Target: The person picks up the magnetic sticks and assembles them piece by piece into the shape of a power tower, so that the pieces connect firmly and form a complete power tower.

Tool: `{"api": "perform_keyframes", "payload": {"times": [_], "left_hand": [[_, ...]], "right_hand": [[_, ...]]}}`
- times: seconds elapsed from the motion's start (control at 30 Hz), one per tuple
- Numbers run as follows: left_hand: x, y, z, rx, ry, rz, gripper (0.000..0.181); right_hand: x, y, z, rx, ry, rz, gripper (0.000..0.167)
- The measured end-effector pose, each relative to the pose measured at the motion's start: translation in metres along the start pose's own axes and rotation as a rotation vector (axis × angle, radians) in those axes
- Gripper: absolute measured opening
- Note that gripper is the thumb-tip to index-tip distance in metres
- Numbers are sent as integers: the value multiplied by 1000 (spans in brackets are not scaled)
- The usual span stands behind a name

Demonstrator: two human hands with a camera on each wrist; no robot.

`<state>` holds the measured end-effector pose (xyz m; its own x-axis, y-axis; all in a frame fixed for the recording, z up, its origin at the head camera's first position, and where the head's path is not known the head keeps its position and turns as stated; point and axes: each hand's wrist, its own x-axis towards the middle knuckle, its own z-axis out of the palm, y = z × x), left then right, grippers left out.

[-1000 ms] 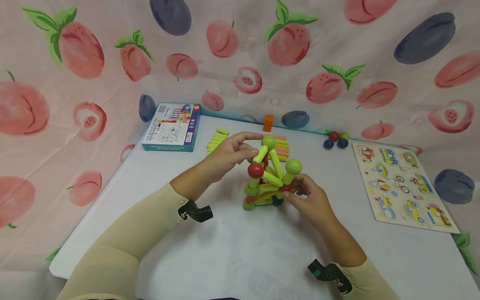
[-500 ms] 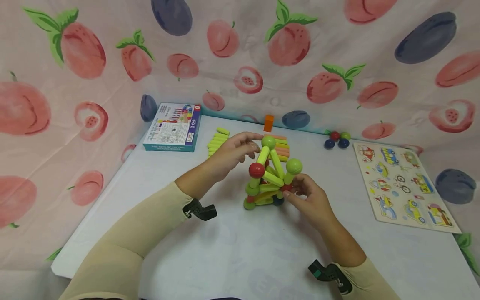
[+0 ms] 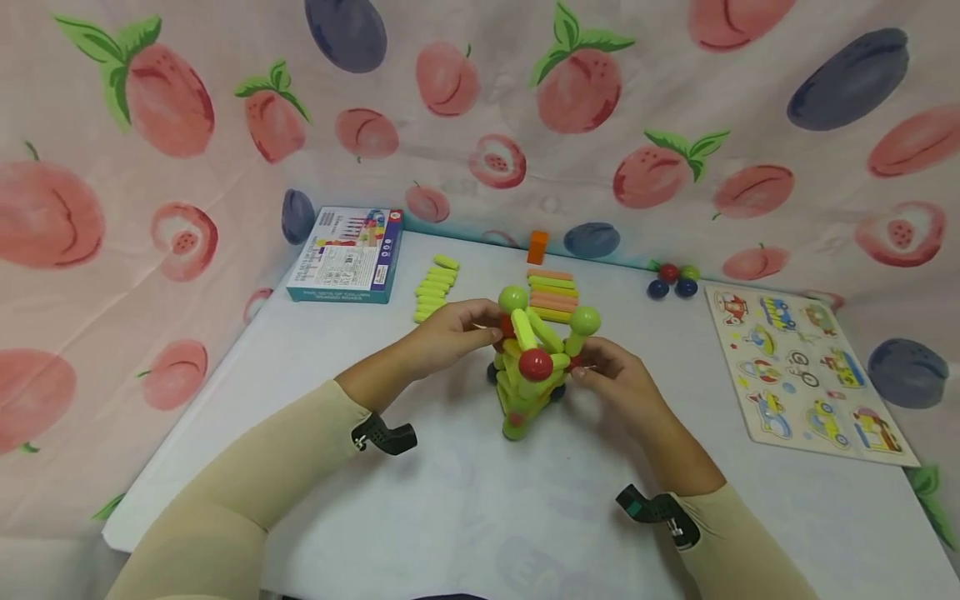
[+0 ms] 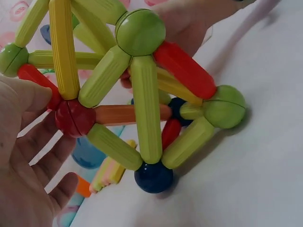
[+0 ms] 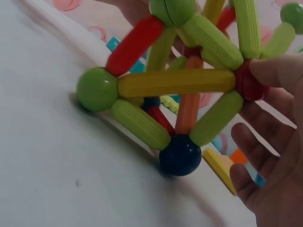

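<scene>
A ball-and-stick toy structure (image 3: 525, 392) stands on the table between my two hands. Lime, yellow, orange and red sticks join its green, red and dark blue balls. My left hand (image 3: 450, 337) holds its left side; in the left wrist view the thumb lies on a short red stick (image 4: 40, 82) and the fingers reach behind a red ball (image 4: 75, 118). On the other side, my right hand (image 3: 622, 379) pinches another red ball (image 5: 248, 82) between thumb and fingers. A green ball (image 3: 586, 321) tops a stick above the right hand.
Behind the structure lie lime sticks (image 3: 435, 287) and a row of coloured sticks (image 3: 552, 293). An orange block (image 3: 537, 247) stands at the back edge. A toy box (image 3: 345, 254) is back left; loose balls (image 3: 672, 281) and a picture board (image 3: 802, 375) are right.
The structure has turned, bringing one red ball toward the front. My left hand has lowered from the top green ball to the structure's left side; my right hand keeps its hold.
</scene>
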<state>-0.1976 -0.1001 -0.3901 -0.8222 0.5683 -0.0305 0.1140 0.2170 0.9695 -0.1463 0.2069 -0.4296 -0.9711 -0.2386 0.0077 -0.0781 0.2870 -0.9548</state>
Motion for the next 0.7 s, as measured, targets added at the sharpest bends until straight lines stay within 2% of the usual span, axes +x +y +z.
{"api": "perform_keyframes", "payload": {"times": [0.17,0.23,0.27,0.3,0.37,0.47,0.53,0.6,0.7], "left_hand": [[-15,-3,2,-11,14,7,26],[-17,-4,-1,-5,21,11,27],[-16,-6,-5,31,33,19,28],[-15,-8,-11,106,53,31,29],[-11,-17,-28,342,121,37,29],[-4,-37,-56,791,223,-42,29],[-3,-51,-68,1009,238,-101,30],[-5,-60,-73,1120,224,-127,34],[-8,-68,-75,1199,207,-67,32]], "right_hand": [[6,4,-1,82,-74,2,39],[6,5,0,89,-83,-4,39],[6,5,0,93,-86,-8,39],[6,6,0,91,-85,-9,39],[7,5,1,88,-84,-20,39],[8,5,3,90,-81,-26,39],[8,5,4,95,-81,-21,40],[7,4,5,99,-82,-12,41],[7,4,6,104,-92,-13,42]]}}
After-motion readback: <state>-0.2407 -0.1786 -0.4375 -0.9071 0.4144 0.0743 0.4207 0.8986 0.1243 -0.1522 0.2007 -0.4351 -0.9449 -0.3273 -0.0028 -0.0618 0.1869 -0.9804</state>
